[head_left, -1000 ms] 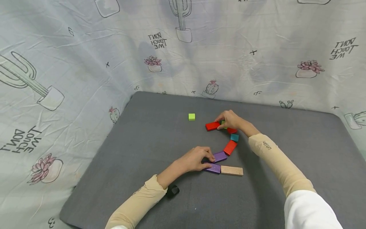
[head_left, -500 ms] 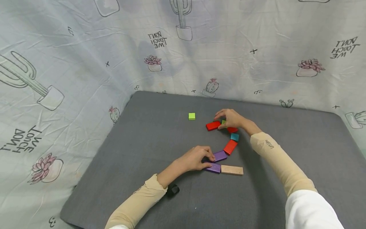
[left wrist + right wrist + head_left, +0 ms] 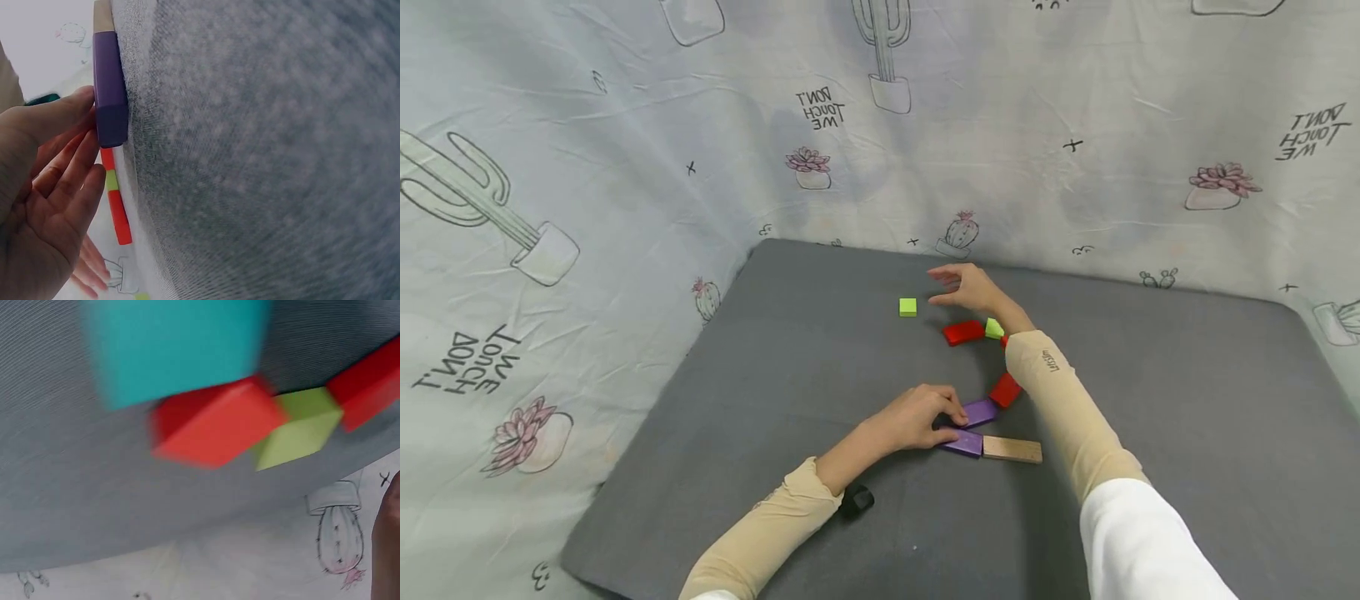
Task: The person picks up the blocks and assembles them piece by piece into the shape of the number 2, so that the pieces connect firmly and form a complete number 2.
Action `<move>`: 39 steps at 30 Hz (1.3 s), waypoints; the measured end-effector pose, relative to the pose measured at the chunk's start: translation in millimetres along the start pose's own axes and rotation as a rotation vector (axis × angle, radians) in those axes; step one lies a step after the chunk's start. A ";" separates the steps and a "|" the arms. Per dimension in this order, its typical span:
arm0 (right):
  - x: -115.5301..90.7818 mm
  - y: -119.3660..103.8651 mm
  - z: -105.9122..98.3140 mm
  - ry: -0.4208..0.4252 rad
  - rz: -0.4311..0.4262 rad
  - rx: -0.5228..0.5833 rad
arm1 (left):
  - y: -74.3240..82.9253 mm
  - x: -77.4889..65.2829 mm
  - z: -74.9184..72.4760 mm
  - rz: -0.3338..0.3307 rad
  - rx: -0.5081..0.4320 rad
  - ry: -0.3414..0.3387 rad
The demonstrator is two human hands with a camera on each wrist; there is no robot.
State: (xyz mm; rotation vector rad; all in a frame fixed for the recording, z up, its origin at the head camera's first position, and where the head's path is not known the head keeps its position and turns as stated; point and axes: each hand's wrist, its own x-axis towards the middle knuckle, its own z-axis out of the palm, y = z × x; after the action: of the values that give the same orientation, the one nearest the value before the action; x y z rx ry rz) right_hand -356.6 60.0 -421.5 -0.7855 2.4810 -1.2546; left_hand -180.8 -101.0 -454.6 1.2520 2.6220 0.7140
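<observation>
My left hand [image 3: 913, 419] rests at two purple blocks, its fingers at the farther purple block [image 3: 981, 412] and thumb touching the nearer purple block [image 3: 967, 444]. The left wrist view shows that thumb against a purple block [image 3: 110, 81], fingers fairly extended. Nothing is in my right hand [image 3: 972, 290], which hovers with fingers apart right of a light green cube [image 3: 907, 307]. Below it lie a red block [image 3: 963, 332] and a green block [image 3: 994, 328]. A teal block [image 3: 175, 347] and a red block with slanted faces [image 3: 222, 425] show in the right wrist view; my forearm hides the teal one from the head view.
A plain wooden block [image 3: 1012, 450] adjoins the nearer purple block. Another red block [image 3: 1005, 390] continues the curved row. A small black object [image 3: 858, 501] lies beside my left forearm on the grey table [image 3: 760, 375]. A patterned cloth [image 3: 1015, 167] hangs behind.
My right hand has left the green block and moved back and left, nearer the light green cube. The left hand stays at the purple blocks. The head view has shifted slightly.
</observation>
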 end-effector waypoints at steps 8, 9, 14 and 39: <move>19.3 -6.4 22.1 -0.058 0.080 -0.038 | 3.7 -0.7 -1.2 0.015 0.000 0.005; 20.4 -6.9 23.8 -0.061 0.092 -0.053 | 4.0 -0.8 -1.3 0.014 0.001 0.004; 21.1 -5.9 29.8 -0.052 0.127 -0.179 | 6.8 -1.2 -0.1 0.013 -0.009 0.002; 28.9 -25.3 17.8 0.026 -0.042 -0.284 | -0.7 0.4 2.9 0.011 -0.006 0.006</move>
State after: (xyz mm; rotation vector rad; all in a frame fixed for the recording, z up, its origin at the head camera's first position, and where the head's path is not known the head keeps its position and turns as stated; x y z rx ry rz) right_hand -363.6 19.5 -411.4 -0.8956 2.7140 -0.9403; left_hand -180.6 -100.1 -457.4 1.2662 2.6175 0.7279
